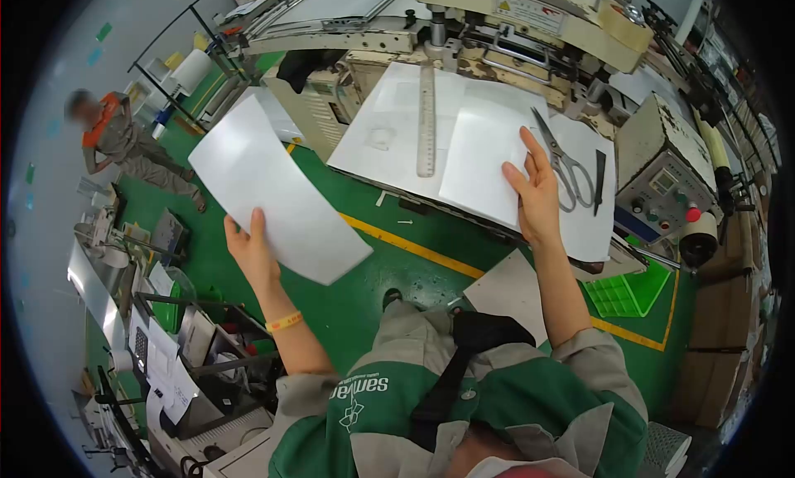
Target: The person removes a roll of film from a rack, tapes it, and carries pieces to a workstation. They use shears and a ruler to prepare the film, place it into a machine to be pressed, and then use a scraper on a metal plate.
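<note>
On the left, my left hand (255, 250) grips a large white sheet (277, 188) by its lower edge, thumb on top. The sheet is held up over the floor and curves slightly. My right hand (537, 188) is at the right edge of another white sheet (480, 159), its thumb and fingers closed about that edge. This second sheet overlaps the white work table (377, 159). Just right of my right hand lie scissors (565, 159) with grey handles and a slim black tool (599, 182). A clear ruler (426, 122) lies left of the second sheet.
A large press machine (530, 23) stands behind the table, with a control box (662, 192) at its right. A green crate (629, 289) sits on the floor at right. Equipment and a laptop (153, 354) are at lower left. Another person (132, 143) stands at far left.
</note>
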The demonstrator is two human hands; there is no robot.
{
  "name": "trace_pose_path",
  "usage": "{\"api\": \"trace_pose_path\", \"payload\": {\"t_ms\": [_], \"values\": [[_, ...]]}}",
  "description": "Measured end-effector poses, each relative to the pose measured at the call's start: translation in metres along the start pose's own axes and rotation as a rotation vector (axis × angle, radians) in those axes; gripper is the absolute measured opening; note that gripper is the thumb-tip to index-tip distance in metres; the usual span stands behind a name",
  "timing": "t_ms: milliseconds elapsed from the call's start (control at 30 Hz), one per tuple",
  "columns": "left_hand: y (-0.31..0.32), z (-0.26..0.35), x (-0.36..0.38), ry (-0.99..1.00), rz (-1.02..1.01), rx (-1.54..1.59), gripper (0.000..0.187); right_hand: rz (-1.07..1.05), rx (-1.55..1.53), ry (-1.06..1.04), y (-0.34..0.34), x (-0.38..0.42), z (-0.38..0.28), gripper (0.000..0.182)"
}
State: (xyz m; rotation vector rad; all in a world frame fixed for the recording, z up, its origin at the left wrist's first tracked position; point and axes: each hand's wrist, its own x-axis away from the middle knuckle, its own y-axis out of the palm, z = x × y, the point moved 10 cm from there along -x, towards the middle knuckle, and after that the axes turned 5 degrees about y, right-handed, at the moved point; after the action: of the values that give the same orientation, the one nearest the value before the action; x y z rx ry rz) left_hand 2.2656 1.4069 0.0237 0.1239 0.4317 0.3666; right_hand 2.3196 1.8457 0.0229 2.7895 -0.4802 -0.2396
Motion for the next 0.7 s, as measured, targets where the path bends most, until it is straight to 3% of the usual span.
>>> {"api": "trace_pose_path", "payload": {"t_ms": [100, 167, 233, 333, 467, 600, 700], "values": [[-0.031, -0.018, 0.000, -0.086, 0.023, 0.019, 0.030, -0.126, 0.090, -0.050, 0.050, -0.002, 0.004, 0.059], [-0.035, -0.036, -0.007, -0.154, -0.017, 0.102, 0.027, -0.240, 0.342, -0.095, 0.082, -0.008, 0.007, 0.056], [-0.027, -0.061, -0.015, -0.273, -0.133, 0.230, 0.026, -0.367, 0.430, 0.073, 0.103, -0.014, 0.033, 0.058], [0.010, -0.074, -0.028, -0.431, -0.297, 0.354, 0.026, -0.360, 0.556, 0.037, 0.115, -0.024, 0.049, 0.057], [0.085, -0.086, -0.029, -0.586, -0.555, 0.443, 0.026, -0.241, 0.730, 0.283, 0.110, -0.026, 0.066, 0.058], [0.165, -0.110, -0.016, -0.756, -0.794, 0.497, 0.014, -0.085, 1.044, 0.152, 0.096, -0.038, 0.035, 0.053], [0.184, -0.146, -0.011, -0.767, -0.758, 0.510, 0.011, 0.013, 1.263, 0.107, 0.061, -0.081, 0.001, 0.049]]}}
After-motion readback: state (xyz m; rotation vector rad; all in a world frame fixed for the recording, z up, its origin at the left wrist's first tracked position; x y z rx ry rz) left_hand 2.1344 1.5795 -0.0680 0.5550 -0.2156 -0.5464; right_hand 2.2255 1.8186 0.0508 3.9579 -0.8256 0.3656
